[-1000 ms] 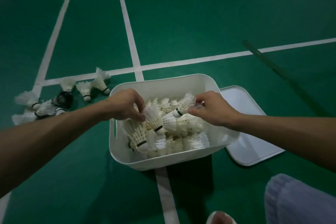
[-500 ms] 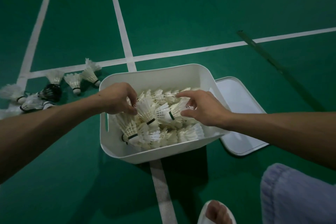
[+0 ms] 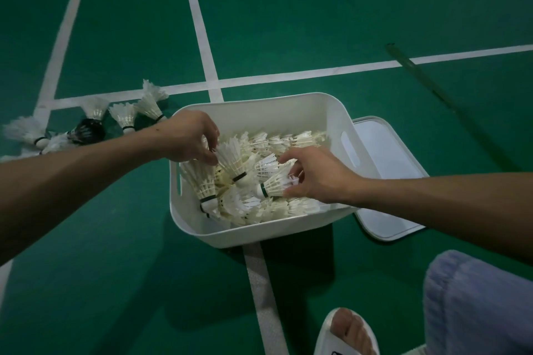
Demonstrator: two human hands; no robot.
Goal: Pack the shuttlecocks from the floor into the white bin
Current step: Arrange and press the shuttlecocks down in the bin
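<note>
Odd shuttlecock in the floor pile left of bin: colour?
Black; black shuttlecock shows in head view.

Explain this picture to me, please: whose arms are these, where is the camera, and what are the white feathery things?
No machine here: these are a person's two bare arms, seen from one camera worn on the head, looking down. The left hand pinches the feathers of a shuttlecock over the white bin, which is already heaped with them. The right hand grips a second shuttlecock there too. More loose shuttlecocks lie on the green court floor to the left; the bin's lid lies to its right.
</note>
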